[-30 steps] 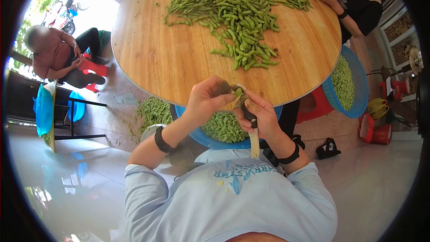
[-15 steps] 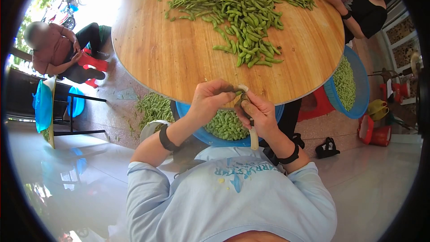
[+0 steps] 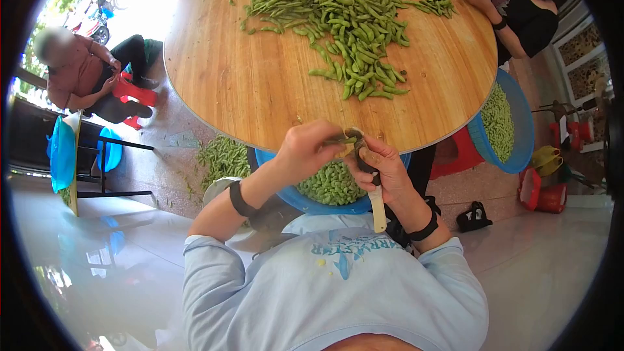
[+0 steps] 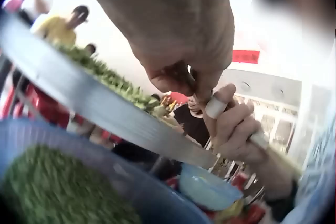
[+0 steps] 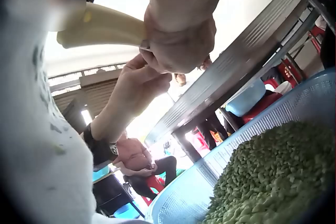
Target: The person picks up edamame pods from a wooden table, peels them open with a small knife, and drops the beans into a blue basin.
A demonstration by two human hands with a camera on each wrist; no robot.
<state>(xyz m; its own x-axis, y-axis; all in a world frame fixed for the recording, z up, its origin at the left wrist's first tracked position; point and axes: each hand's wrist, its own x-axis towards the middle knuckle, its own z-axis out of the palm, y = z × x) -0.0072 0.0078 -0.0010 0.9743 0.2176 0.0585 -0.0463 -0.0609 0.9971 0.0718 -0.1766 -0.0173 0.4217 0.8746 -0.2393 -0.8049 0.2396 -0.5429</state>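
Note:
My left hand (image 3: 325, 144) pinches a green bean pod (image 3: 346, 138) just past the near rim of the round wooden table (image 3: 260, 91). My right hand (image 3: 364, 156) grips a pale-handled tool (image 3: 377, 207), its working end against the pod. A finger of the right hand (image 4: 231, 127) wears white tape. Both hands hover over a blue basin (image 3: 286, 196) of shelled green beans (image 3: 331, 182). From the right wrist, the pale handle (image 5: 100, 24) sticks out of my right hand (image 5: 178, 40), above the beans (image 5: 273, 176). The pod is barely visible in the wrist views.
A large pile of unshelled pods (image 3: 351, 19) covers the far table. A second blue basin (image 3: 520, 123) of beans stands at the right by another person (image 3: 520, 13). Pods (image 3: 221, 156) lie on the floor at left, near a seated person (image 3: 78, 71) and a chair (image 3: 104, 162).
Both hands have sunk slightly toward me with the pod still pinched. The tool's pale handle has dropped lower and tilted a little to the right.

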